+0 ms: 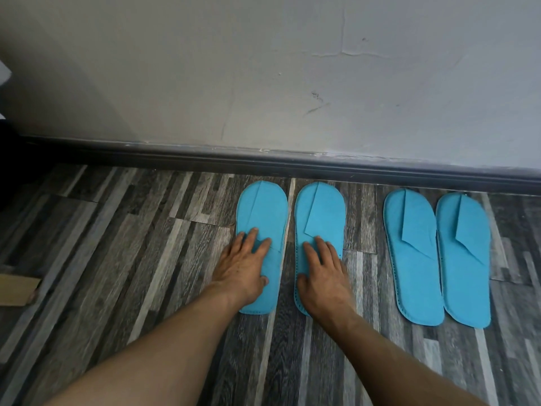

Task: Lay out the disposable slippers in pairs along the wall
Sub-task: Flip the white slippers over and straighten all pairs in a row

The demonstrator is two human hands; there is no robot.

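Heel halves of two slippers point(261, 212) under flat hands point(325, 276).

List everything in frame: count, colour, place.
slippers: 4, blue, flat on the floor in two pairs, toes toward the baseboard; left pair under the hands, right pair untouched
cardboard: 1 piece, brown, floor at left edge
floor: grey wood-look planks
baseboard: 1, dark, along the wall foot
wall: white, cracked and scuffed
left hand: palm flat on the leftmost slipper
right hand: palm flat on the second slipper
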